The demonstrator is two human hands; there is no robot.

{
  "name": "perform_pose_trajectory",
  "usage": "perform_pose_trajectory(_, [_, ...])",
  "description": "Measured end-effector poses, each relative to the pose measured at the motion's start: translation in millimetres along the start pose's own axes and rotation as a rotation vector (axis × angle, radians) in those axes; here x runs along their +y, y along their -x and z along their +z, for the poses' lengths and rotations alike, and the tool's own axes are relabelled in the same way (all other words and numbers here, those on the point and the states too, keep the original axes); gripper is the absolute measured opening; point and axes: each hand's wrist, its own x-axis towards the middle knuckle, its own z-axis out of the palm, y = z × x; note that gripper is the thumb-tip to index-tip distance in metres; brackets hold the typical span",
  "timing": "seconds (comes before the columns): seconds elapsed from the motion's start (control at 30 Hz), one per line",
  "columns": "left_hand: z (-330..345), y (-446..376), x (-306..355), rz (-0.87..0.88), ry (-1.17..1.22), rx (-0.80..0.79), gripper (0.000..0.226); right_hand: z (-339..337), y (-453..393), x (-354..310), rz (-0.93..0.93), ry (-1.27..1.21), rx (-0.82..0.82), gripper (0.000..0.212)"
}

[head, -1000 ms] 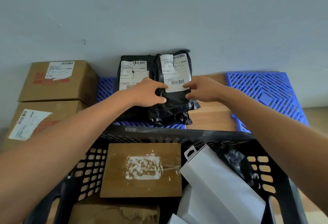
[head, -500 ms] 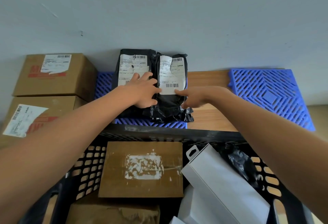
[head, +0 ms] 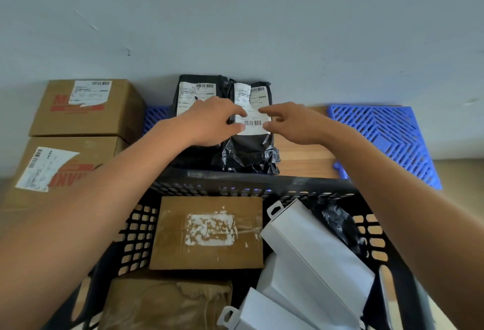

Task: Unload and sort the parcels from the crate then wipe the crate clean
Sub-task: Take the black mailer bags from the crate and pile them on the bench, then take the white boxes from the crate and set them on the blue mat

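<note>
While crate (head: 262,188) at 6 o'clock holds boxes yet, sorting step in hand: settling right black bag (head: 251,143) beside its twin (head: 193,89) at 12 o'clock. Left hand (head: 212,123) pinching bag's label edge with thumb and curled fingers; right hand (head: 290,123) loosely spread, fingertips at label's other edge, gripping nothing. Next, probably: let go, reach back for brown box (head: 209,233). Wiping far off.
</note>
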Motion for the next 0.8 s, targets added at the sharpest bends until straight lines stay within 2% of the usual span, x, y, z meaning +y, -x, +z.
perform_pose_trajectory(0.17, [-13,72,49,0.067,0.328,0.22,0.037,1,87,-7,-0.059,-0.158,0.22,0.043])
perform_pose_trajectory(0.27, [-4,111,73,0.07,0.437,0.257,0.033,14,139,-7,-0.109,-0.215,0.318,0.041])
perform_pose_trajectory(0.47, [36,161,107,0.056,0.541,0.283,0.03,52,217,8,-0.106,-0.31,0.403,0.038])
perform_pose_trajectory(0.57, [65,172,119,0.038,0.573,0.263,0.028,77,241,19,-0.071,-0.306,0.375,0.038])
perform_pose_trajectory(0.8, [123,174,124,-0.163,0.503,0.081,0.044,134,253,50,0.121,-0.093,0.129,0.056])
